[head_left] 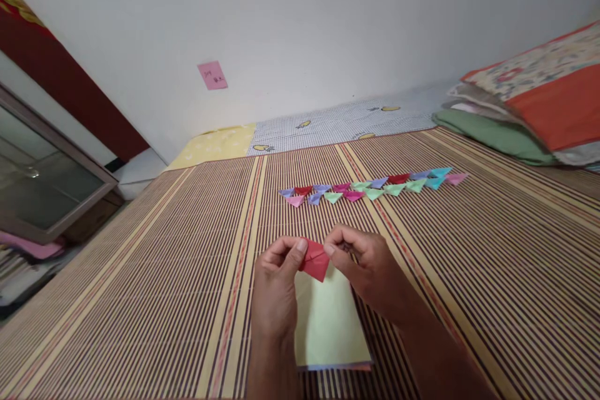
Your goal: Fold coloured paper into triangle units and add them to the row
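Left hand (277, 281) and right hand (368, 262) pinch folded red paper (315, 260) above pale-green sheet (332, 320), folded triangles (374, 192) lined up beyond.

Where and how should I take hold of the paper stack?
Probably the paper stack is best pinched at its near right corner, coming in low from the near side. That edge is uncovered and shows its layers, while the left hand and right hand hold the red paper over the far end. It lies flat, so slipping underneath seems surest.
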A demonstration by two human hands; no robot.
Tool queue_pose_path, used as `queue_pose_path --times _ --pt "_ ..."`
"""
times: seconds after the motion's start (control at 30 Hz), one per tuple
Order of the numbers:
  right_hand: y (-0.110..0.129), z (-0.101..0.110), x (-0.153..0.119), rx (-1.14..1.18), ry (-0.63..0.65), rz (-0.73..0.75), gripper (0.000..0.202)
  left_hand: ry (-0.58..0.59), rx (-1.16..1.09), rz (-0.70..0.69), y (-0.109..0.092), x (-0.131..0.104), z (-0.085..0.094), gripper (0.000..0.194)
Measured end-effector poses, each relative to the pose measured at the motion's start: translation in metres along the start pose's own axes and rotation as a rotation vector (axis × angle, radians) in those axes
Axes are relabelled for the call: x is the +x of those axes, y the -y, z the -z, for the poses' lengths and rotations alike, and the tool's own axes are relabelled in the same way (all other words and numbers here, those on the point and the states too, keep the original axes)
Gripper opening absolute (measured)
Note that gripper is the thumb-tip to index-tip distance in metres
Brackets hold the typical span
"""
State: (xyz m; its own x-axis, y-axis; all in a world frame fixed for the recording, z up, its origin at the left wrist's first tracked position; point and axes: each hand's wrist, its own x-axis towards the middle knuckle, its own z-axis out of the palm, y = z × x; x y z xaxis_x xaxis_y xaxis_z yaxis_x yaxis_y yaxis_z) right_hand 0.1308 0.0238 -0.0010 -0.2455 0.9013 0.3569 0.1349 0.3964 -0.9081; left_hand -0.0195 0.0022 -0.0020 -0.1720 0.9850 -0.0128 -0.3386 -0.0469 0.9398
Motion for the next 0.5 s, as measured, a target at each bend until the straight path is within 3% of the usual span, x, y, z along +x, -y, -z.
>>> queue_pose_path --times 0.27,0.5 --pt "0.0004 0.0055 0.0001 0.077 0.098 0.001 0.022 -0.007 -0.043 0.055 -0.0033 -0.0004 -0.0003 0.018" --pt "0.0028 -0.0037 0.0006 0.130 0.078 -0.154 0.027 0.019 0.039 -0.016 0.0011 0.0019 0.0017 0.014"
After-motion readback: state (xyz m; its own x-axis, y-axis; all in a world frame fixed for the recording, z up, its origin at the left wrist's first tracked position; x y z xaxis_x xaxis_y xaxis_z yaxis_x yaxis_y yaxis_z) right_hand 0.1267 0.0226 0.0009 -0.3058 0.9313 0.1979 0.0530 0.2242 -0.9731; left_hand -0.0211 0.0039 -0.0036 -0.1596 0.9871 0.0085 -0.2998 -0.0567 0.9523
